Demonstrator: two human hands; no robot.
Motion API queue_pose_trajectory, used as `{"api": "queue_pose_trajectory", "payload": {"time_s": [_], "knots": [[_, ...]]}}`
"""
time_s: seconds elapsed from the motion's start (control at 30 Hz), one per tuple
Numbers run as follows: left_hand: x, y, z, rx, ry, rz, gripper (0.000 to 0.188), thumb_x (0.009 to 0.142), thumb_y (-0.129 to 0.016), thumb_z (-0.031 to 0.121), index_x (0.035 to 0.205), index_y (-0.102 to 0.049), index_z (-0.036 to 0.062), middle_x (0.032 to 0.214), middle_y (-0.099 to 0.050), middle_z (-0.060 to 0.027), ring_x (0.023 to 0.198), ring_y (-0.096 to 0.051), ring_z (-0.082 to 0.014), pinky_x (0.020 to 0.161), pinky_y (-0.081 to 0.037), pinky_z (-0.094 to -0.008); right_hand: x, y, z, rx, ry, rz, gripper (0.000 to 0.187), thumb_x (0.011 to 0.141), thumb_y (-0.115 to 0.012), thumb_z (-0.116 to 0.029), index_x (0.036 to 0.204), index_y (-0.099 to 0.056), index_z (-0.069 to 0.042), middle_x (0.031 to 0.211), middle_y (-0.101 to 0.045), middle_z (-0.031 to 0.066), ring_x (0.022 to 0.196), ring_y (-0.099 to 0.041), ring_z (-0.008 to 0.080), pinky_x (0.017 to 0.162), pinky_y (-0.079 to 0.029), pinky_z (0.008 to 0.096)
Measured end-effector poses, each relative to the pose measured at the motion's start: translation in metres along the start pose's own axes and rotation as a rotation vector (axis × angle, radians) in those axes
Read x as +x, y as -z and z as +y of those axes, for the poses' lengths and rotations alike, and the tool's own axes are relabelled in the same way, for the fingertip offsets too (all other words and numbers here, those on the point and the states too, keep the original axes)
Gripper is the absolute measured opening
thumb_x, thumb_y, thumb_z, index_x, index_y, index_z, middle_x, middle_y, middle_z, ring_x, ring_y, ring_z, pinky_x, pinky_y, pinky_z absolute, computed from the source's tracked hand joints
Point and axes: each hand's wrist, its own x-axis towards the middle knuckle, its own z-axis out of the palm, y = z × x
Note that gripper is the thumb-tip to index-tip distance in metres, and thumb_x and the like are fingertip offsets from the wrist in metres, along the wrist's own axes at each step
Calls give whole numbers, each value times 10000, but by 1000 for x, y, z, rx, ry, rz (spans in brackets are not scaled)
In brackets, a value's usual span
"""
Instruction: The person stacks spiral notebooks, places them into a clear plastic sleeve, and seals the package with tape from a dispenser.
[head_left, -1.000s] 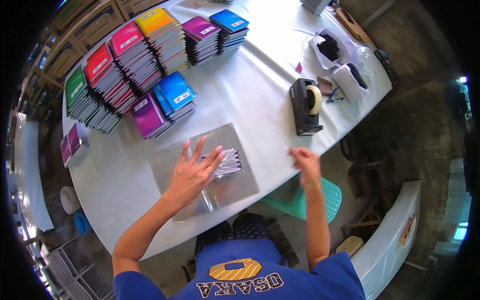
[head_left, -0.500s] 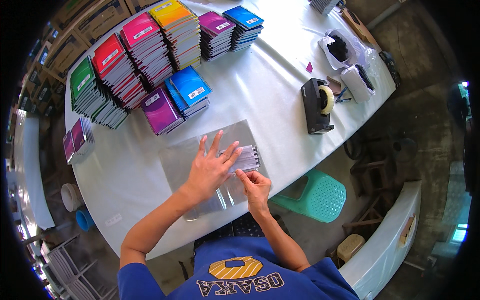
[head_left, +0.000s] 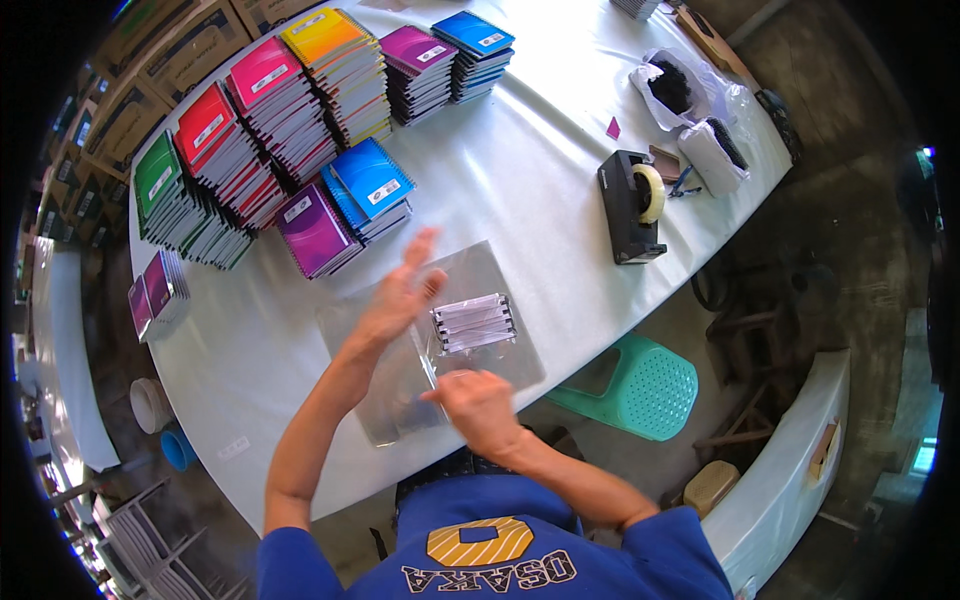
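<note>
A small bundle of white, thin-edged pieces with dark ends [head_left: 472, 323] lies on a pile of clear plastic sheets or bags [head_left: 385, 410] in front of me. My left hand [head_left: 398, 295] hovers beside the bundle's left end, smeared by motion, its fingers apart and nothing in them. Just below the bundle is my right hand [head_left: 480, 408], fingers curled in and thumb pointing left, over the near part of the plastic. Whether it pinches an edge of that plastic is too blurred to tell.
Tall stacks of spiral notebooks [head_left: 280, 110] in several colours stand at the far left. Nearer are a purple notebook stack [head_left: 315, 230] and a blue one [head_left: 375, 185]. A black tape dispenser [head_left: 625, 215] stands right. A green stool [head_left: 655, 390] is beside the table [head_left: 230, 350].
Both hands have come off the bundle. My left hand moved up and left; my right hand moved down toward me. The bundle now lies uncovered on the plastic.
</note>
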Motion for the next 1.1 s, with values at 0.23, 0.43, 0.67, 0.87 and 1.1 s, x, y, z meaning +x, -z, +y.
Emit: {"api": "queue_pose_trajectory", "payload": {"time_s": [0.23,0.43,0.67,0.87,1.1], "knots": [[-26,6,-6,-282,-14,590,659,992,-533,331,1518,-237,68,1576,-241,-113,1461,-181,-211,1180,-118,-355,98,-8,2,-1223,598,-509,254,801,-674,-229,971,-666,-39,1028,-687,152,943,-636,342,804,-420,529],[-105,16,-49,-388,89,849,717,987,-478,460,1541,-179,118,1597,-169,-123,1475,-127,-244,1180,-75,-422,146,61,64,-187,416,-831,604,658,-742,-152,1207,-516,-35,1008,-676,151,899,-640,320,792,-451,495],[-72,-54,-37,-683,115,436,952,895,-496,655,1553,-55,125,1607,-95,-144,1486,-36,-270,1176,-55,-461,61,43,160,725,-35,-282,823,593,-845,-65,1296,-418,-77,1196,-591,111,1113,-565,241,1029,-415,385],[-61,-80,26,-153,-24,402,1030,879,-652,428,1535,54,66,1596,-10,-219,1484,-36,-296,1170,-128,-475,62,108,135,480,89,-215,808,587,-838,0,1295,-473,-135,1518,-317,145,1411,-290,314,1173,-251,438],[-38,-66,15,475,246,318,728,912,-542,192,1510,-166,18,1252,-545,-307,1177,-538,-412,1124,-281,-489,89,160,100,-357,611,-350,170,718,-643,-35,798,-721,-164,1536,-332,-53,1443,-227,224,1214,-104,500]]}}
